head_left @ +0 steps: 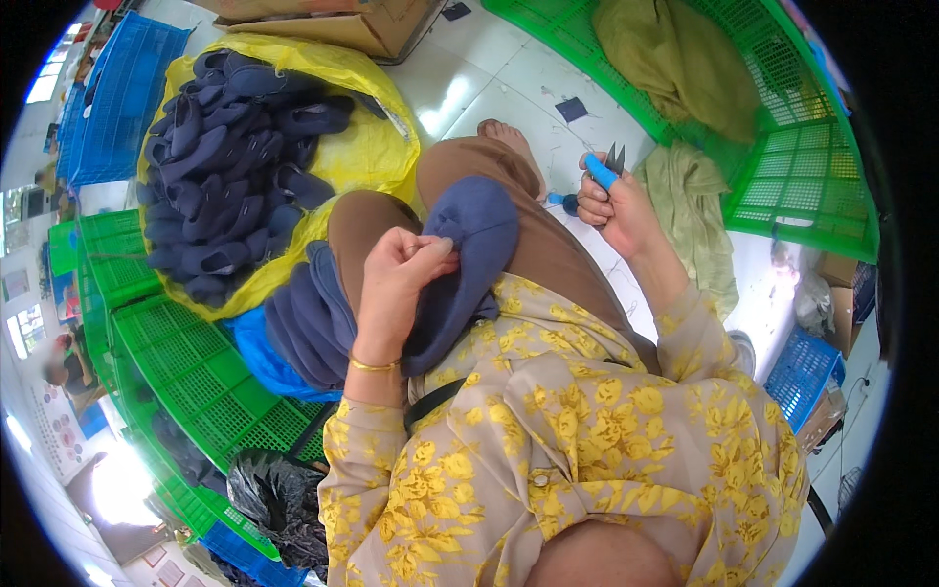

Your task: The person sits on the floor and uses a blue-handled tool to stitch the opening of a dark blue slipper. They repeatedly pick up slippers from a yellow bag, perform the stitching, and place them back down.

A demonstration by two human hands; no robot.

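Floor tiles (514, 73), pale and glossy, run through a cluttered, workshop-like room, with green plastic crates (191, 367) at the person's left and another green crate (787, 181) holding olive cloth (675, 59) at upper right. A yellow sack (367, 157) gapes beside the left knee, probably rolled open for easy reach, heaped with dark navy slippers (210, 157). Against the left thigh, navy pieces (303, 328) lie stacked over blue plastic (256, 342). One rounded navy fabric piece (484, 220) rests across the lap, which seems to prop it so that one hand can manage it: the left hand (406, 262) has its fingers closed in a pinch there. The right hand (623, 213), raised well apart, curls its fingers around small snips (618, 164), blades upward, perhaps keeping the points clear.
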